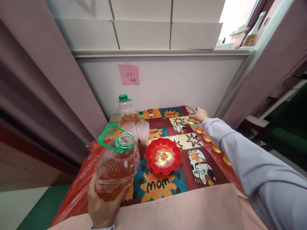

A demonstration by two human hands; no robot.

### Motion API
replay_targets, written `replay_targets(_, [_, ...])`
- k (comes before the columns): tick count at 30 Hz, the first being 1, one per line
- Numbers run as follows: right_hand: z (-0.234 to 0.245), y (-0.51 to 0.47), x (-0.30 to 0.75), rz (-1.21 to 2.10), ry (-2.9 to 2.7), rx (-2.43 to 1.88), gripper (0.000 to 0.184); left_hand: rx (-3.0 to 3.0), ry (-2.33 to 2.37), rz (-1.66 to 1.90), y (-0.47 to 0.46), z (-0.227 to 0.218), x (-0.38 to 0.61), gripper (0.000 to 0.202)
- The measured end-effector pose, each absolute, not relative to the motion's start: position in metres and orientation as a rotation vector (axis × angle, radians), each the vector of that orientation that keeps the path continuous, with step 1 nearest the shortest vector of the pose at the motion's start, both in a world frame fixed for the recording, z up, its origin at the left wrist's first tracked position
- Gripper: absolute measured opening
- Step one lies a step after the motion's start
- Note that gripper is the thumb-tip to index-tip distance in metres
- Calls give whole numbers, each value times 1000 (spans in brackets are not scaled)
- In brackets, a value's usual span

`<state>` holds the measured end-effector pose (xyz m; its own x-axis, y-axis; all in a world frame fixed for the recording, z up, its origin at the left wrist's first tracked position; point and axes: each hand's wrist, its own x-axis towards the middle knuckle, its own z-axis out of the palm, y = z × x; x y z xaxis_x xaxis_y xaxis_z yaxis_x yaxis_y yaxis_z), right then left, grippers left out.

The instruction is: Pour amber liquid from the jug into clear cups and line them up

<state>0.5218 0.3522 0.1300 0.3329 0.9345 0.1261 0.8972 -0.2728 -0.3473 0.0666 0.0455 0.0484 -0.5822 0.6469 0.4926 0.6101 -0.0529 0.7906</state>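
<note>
My left hand [103, 204] is wrapped round the base of an open clear jug [116, 164] with a green handle ring and amber liquid, held upright over the table's near left corner. My right hand [200, 114] reaches to the far right of the table and closes on a small clear cup [192, 120] of yellow liquid standing there. A row of filled small cups [207, 138] runs along the right edge under my sleeve. A red scalloped plate [163, 156] sits mid-table.
A capped second jug [125, 111] stands at the far left, with two stacks of empty clear cups [143, 131] in front of it. The colourful patterned tablecloth [158, 187] covers the table against a white wall bearing a pink note [129, 74].
</note>
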Motion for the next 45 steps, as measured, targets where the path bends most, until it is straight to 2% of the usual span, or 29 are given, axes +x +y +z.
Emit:
replay_targets(2, [122, 357, 525, 160, -1592, -2290, 77, 1356, 2207, 1722, 47, 54, 70, 101])
replay_targets(8, [105, 366, 535, 175, -1525, -2383, 75, 1293, 2181, 1743, 49, 67, 78, 83])
replay_targets(13, [96, 374, 539, 169, -1527, -2409, 73, 1288, 2124, 1751, 49, 63, 75, 92])
replay_targets(19, [88, 381, 545, 167, -1543, -2450, 69, 1308, 2266, 1681, 47, 56, 70, 93])
replay_targets(25, [90, 382, 553, 182, -1556, -2492, 63, 1286, 2233, 1692, 47, 60, 74, 89])
replay_targets(31, [91, 377, 555, 208, -1552, -2515, 59, 1283, 2203, 1728, 48, 61, 76, 94])
replay_targets(35, [89, 376, 560, 258, -1579, -2501, 64, 1321, 2207, 1724, 48, 58, 71, 93])
replay_targets(41, [94, 371, 580, 351, -1659, -2421, 89, 1448, 2118, 1719, 49, 56, 67, 75])
replay_targets(45, [102, 353, 600, 440, -1736, -2373, 93, 1445, 2094, 1745, 49, 53, 66, 77])
